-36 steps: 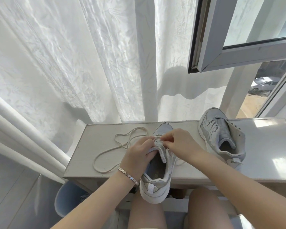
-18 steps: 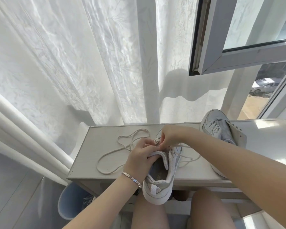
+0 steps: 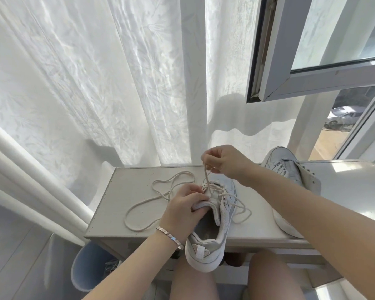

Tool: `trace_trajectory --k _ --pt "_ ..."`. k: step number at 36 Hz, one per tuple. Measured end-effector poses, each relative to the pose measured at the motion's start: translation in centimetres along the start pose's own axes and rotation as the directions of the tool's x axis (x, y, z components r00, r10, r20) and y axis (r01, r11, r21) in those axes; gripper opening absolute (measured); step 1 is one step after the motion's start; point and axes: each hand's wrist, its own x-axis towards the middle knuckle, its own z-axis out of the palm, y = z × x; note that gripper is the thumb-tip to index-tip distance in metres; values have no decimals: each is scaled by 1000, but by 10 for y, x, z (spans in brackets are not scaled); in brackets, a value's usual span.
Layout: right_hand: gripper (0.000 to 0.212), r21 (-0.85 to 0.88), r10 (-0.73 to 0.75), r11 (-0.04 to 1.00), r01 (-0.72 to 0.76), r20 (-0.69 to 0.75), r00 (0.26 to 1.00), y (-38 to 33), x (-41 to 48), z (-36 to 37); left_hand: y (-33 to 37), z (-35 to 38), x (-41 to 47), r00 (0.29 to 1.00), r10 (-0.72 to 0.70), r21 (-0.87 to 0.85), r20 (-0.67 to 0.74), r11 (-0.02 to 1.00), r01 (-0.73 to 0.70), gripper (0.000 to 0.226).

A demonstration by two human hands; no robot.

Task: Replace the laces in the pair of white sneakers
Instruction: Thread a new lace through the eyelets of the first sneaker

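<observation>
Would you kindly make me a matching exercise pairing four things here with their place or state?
Things: 1 left hand; 2 right hand; 3 far sneaker; 4 blue bin.
States: A pinches the lace above the shoe; B rests on the table, right of the near sneaker; C grips the near sneaker at its tongue; D stands below the table's left end.
Pairs: 1-C; 2-A; 3-B; 4-D.

You've got 2 shoes: near sneaker (image 3: 223, 215) & far sneaker (image 3: 290, 169); 2 hands: left hand (image 3: 182, 210), right hand (image 3: 227, 162); 1 cream lace (image 3: 205, 176), 1 desk (image 3: 126, 191), 1 bracelet (image 3: 170, 234), 1 bin (image 3: 85, 267).
</observation>
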Motion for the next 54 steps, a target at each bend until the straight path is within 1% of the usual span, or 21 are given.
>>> trace_trajectory --k 5,8,10,12,14,18,20,21,22,24,26,27,30,32,35,37,39,42,48,51,54 --pt "20 218 -239 945 245 -52 970 -42 -12 -8 21 -19 9 957 -238 -245 166 930 273 46" --pt "17 231 -269 934 272 -48 962 -46 -19 -3 35 -20 27 929 -321 -484 182 794 369 28" --pt "12 222 -247 938 267 -113 962 -38 -20 1 45 -22 38 938 -306 -517 165 783 346 11" --pt "5 109 -163 977 185 -179 970 -23 -22 2 47 -20 42 941 -321 -559 111 762 326 25" --pt "25 -86 12 996 -24 -139 990 -5 -26 2 42 -20 44 925 -376 -583 51 741 334 30" --pt "31 -315 267 903 -290 -115 957 31 -34 2 33 -29 48 915 -398 -527 -70 793 305 29" --pt "25 -352 351 857 -376 -133 927 40 -33 4 24 -41 49 952 -264 -295 -153 932 211 25" --pt "20 -334 389 848 -412 -137 911 43 -31 5 18 -48 50 976 -112 -90 -189 991 96 21" --pt "17 -300 417 847 -440 -140 898 43 -29 6 11 -56 50 979 73 151 -189 988 -45 19" --pt "13 -243 453 846 -474 -141 880 44 -24 7 -6 -68 49 953 302 559 -13 793 -244 21" --pt "10 -240 481 833 -498 -131 867 42 -20 6 -32 -76 45 956 252 741 151 611 -278 23" --pt "10 -238 493 827 -509 -127 861 41 -18 5 -42 -77 40 965 148 793 214 551 -260 21" --pt "14 -188 538 815 -548 -107 836 40 -18 0 -58 -78 26 872 -329 903 363 355 -242 9" --pt "11 -141 560 810 -569 -102 822 42 -19 -1 -56 -75 24 824 -490 913 284 401 -76 26" --pt "15 -94 543 827 -554 -122 831 47 -20 -1 -38 -64 34 849 -495 673 183 693 258 35" --pt "17 -87 523 839 -537 -138 841 49 -21 -1 -17 -54 46 912 -370 399 178 874 277 30" --pt "18 -89 508 848 -523 -147 849 50 -22 -2 7 -48 58 906 -293 237 305 945 226 18" --pt "16 -73 500 855 -513 -146 854 52 -23 -2 30 -35 72 757 -344 336 555 926 175 18" --pt "19 -28 474 875 -483 -154 867 56 -26 -2 35 -20 90 629 -436 577 643 816 -25 25" --pt "20 -17 455 886 -464 -159 876 57 -27 -2 37 -16 94 637 -470 643 610 764 -52 30" --pt "19 -20 446 890 -455 -156 881 59 -27 -2 35 -21 95 694 -496 646 522 761 59 29"
